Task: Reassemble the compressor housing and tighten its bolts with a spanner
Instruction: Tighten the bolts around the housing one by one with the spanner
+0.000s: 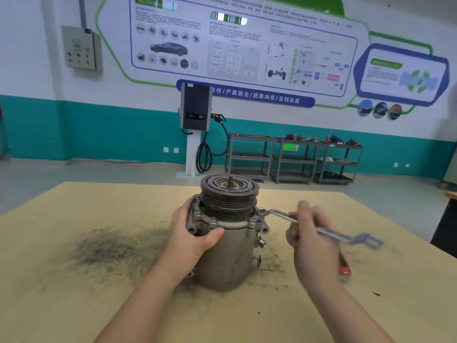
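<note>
While centred in frame, compressor (228, 233) upright on table (74, 293). Gripped by left hand (195, 233). Spanner (279, 215) clasped in right hand (311, 238), ring end on bolt (261, 211).

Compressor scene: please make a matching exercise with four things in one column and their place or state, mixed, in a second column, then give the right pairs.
Things:
1. left hand
2. spanner
3. pulley
4. red-handled tool

Places or states:
A. on top of the compressor housing
B. lies on the table, behind the right hand
C. grips the side of the housing
D. ring end on a bolt at the flange

Pairs: 1-C, 2-D, 3-A, 4-B
</note>
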